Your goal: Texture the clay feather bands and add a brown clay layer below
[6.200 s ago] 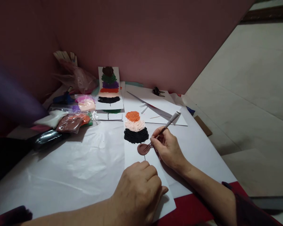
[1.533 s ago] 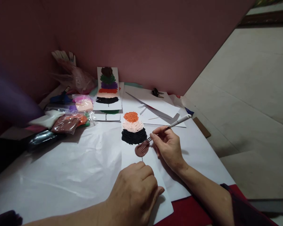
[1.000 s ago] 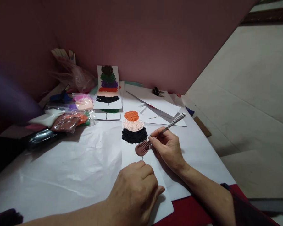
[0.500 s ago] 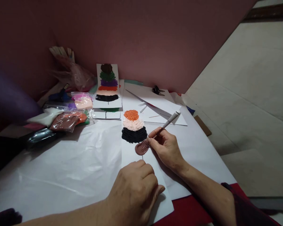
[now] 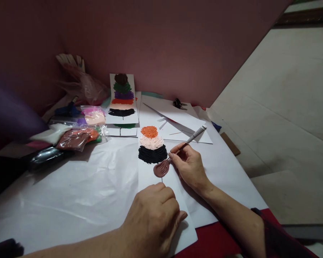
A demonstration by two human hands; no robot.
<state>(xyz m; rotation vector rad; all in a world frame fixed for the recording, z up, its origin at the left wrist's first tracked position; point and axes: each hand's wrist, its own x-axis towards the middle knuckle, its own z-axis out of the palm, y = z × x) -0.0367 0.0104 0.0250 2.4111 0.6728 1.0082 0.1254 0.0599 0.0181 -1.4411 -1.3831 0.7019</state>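
My right hand (image 5: 190, 165) pinches a thin tool with a striped white handle (image 5: 196, 134); its tip rests on a brown clay blob (image 5: 160, 168). The blob sits on a white paper strip (image 5: 153, 179), just below stacked orange, peach and black clay layers (image 5: 151, 145). My left hand (image 5: 154, 218) is curled into a loose fist and presses down on the near end of the strip, holding nothing that I can see.
A finished card with layered clay colours (image 5: 122, 96) leans at the back by the pink wall. Bags of coloured clay (image 5: 79, 132) lie at the left. Loose white sheets (image 5: 183, 122) and a small dark object (image 5: 178, 104) lie behind. A red mat edge (image 5: 218, 240) shows near me.
The tool tip has been worked across the brown blob, which now shows grooves and reaches closer to the black layer. My left hand has stayed on the strip.
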